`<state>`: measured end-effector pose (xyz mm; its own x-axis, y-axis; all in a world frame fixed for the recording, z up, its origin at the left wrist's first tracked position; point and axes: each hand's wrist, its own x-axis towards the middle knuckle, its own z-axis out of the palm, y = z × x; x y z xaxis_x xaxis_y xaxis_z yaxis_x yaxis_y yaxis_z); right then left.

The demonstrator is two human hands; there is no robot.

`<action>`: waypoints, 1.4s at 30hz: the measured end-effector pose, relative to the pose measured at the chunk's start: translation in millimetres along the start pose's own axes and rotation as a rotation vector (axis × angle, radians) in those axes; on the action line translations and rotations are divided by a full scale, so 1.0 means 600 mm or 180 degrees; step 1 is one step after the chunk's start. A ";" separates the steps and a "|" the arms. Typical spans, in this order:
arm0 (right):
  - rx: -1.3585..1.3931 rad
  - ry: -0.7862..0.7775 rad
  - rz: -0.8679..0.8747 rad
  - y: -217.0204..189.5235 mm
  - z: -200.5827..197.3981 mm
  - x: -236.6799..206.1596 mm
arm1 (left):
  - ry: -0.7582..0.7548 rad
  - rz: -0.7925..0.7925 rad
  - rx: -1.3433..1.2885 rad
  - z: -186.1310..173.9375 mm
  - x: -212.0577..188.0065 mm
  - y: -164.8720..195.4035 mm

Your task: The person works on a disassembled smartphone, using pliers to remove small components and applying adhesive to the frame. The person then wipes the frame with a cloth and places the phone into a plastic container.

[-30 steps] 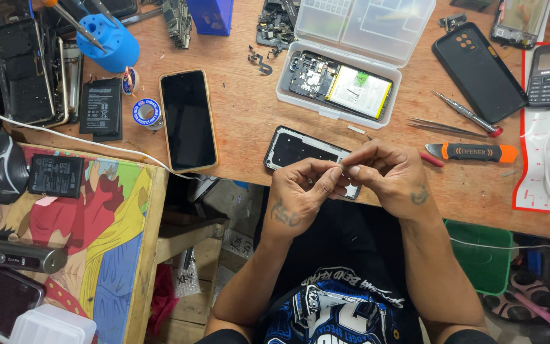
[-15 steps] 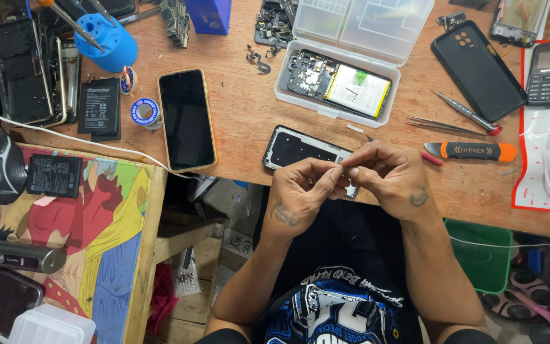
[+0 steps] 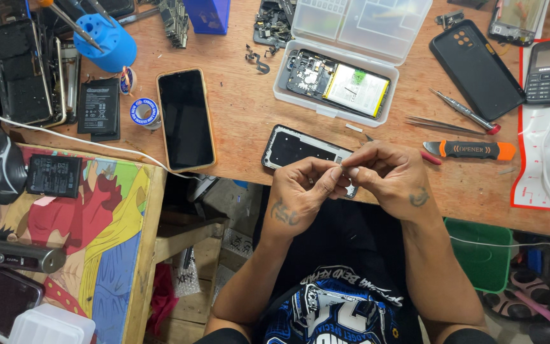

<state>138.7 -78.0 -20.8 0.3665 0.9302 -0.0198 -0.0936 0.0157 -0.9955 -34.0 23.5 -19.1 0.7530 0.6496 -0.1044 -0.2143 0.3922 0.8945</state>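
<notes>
A very small part, too tiny to identify, sits pinched between the fingertips of both hands just above the near edge of the wooden workbench point(image 3: 237, 121). The left hand point(image 3: 300, 197) curls its fingers tight, thumb and forefinger closed on the part; the right hand point(image 3: 393, 175) meets it from the other side, its fingertips likewise pressed together on the same spot, so the two hands touch. Directly behind the hands lies a black phone frame point(image 3: 300, 148), flat on the bench and partly hidden by the knuckles. Farther back stands a clear plastic box point(image 3: 351, 38) with its lid open, holding an opened phone point(image 3: 338, 83) whose board and battery show. To the right of the hands lie an orange-and-black opening tool point(image 3: 472, 150), tweezers point(image 3: 431, 124) and a small screwdriver point(image 3: 463, 109), with a black phone case point(image 3: 475, 67) and a keypad phone point(image 3: 549, 70) beyond them. To the left a dark-screened smartphone point(image 3: 186, 119) lies face up, near a loose battery point(image 3: 98, 105) and a blue tool holder point(image 3: 106, 41).
</notes>
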 end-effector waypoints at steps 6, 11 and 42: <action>-0.0206 0.0071 0.0180 -0.009 0.011 0.003 | 0.0114 0.0124 0.0045 0.003 0.005 -0.002; -0.0085 0.0194 0.0202 -0.015 0.012 0.010 | 0.0048 0.0018 -0.0067 -0.002 0.011 0.005; -0.0018 0.0189 -0.0030 -0.008 0.003 0.029 | 0.0088 0.0305 0.0404 -0.005 0.040 0.016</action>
<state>143.7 -61.0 -16.3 0.4217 0.9066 -0.0156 -0.0845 0.0222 -0.9962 -20.1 44.7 -14.5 0.7151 0.6985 -0.0265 -0.2027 0.2434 0.9485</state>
